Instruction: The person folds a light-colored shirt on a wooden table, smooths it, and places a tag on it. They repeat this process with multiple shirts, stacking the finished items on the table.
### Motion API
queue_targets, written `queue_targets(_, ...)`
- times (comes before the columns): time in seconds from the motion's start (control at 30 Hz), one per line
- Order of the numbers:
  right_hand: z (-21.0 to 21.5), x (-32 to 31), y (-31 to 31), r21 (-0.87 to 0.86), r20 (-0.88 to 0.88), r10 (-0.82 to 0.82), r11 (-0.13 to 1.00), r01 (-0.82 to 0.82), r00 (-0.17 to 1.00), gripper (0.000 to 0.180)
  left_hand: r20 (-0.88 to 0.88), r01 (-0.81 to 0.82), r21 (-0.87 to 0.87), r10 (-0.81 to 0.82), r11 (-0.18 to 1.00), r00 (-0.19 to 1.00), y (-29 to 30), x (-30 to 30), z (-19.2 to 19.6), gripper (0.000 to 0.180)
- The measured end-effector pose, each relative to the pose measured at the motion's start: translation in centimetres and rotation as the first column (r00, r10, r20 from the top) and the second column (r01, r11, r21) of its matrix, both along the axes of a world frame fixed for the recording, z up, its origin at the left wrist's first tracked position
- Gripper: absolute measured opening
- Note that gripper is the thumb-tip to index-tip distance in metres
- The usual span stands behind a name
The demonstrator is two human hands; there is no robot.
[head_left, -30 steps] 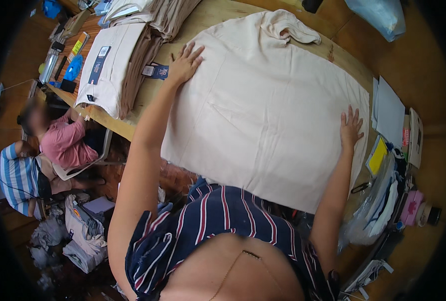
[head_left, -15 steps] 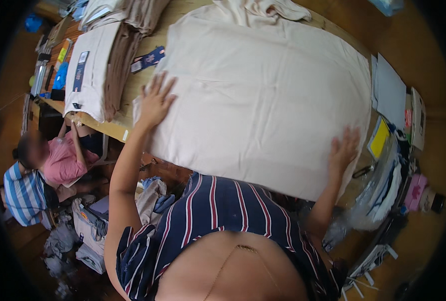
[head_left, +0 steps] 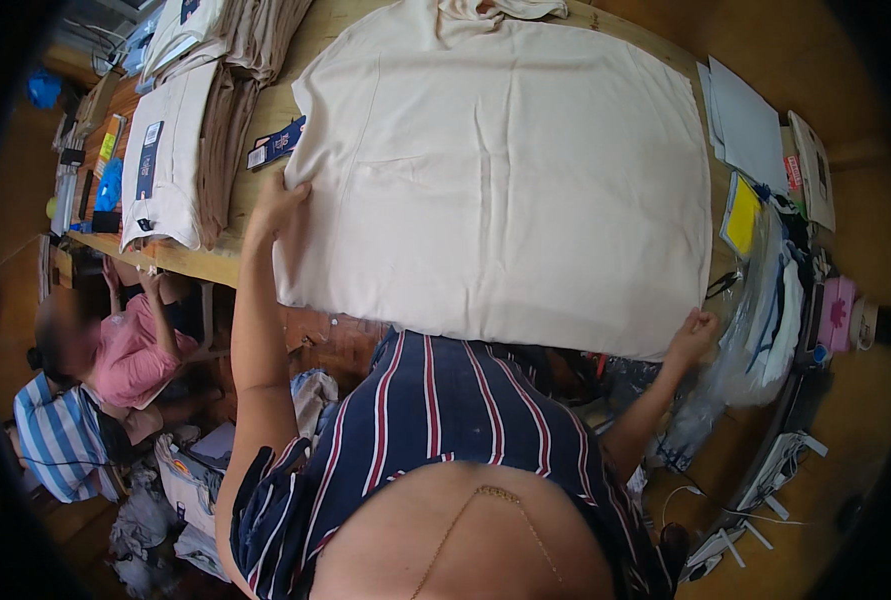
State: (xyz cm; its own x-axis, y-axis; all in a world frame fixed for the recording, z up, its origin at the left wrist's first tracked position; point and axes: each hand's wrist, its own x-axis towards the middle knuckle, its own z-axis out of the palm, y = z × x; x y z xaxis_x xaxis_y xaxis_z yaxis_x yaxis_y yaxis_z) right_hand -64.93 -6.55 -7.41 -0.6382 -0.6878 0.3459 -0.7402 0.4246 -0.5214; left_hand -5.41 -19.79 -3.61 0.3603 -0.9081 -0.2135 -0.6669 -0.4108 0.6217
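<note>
A large cream cloth garment [head_left: 565,190] lies spread over the wooden table, its upper part bunched at the far edge. Two soft vertical creases run down its middle. My left hand [head_left: 283,205] is closed on the garment's left edge, thumb on top and fingers mostly hidden. By the near right corner, the fingers of my right hand [head_left: 692,335] are curled together at the cloth's edge; the exact pinch is hard to see. Just beyond my left hand lies a dark blue hang tag [head_left: 277,145], partly touching the cloth.
Folded cream garments with tags stand in a stack [head_left: 170,160] on the left, more behind it. White sheets [head_left: 745,115], a yellow packet [head_left: 740,215] and clear plastic bags [head_left: 740,350] line the right side. Two people [head_left: 130,350] sit low at left, near piled cloth.
Both hands were lying flat with spread fingers on the cloth. Now the left has moved outward and gripped the left edge, and the right has slid nearer to me and closed at the right edge.
</note>
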Motion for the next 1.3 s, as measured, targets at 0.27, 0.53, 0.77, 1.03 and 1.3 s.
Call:
queue_targets(0.27,2.8,7.3,-4.2,-0.218,0.083,0.334,0.925,-0.310,0.939,0.015,0.427,0.415,-0.307,-0.266,0.857,0.864,2.4,-9.2,-0.3,0.044)
queue_targets(0.53,1.8,23.3,-6.8,-0.112,0.497,0.749,0.557,-0.823,0.438,0.020,0.625,0.336,-0.047,-0.235,0.941,0.744,0.8,-9.1,-3.1,0.047)
queue_targets(0.77,1.8,24.6,-7.3,-0.088,0.150,0.841,0.535,-0.840,0.520,0.010,0.633,0.277,-0.025,-0.199,0.961,0.748,1.2,-6.7,-3.4,0.048)
queue_targets(1.03,3.1,14.0,-7.0,-0.255,0.612,0.394,0.919,-0.300,0.685,0.006,0.683,0.252,0.008,-0.189,0.968,0.706,1.0,-3.8,-3.5,0.047)
queue_targets(1.3,14.0,-8.3,4.9,0.088,-0.335,-0.854,0.392,0.916,0.398,0.024,0.697,0.230,0.033,-0.187,0.973,0.693,1.2,-4.4,-3.7,0.045)
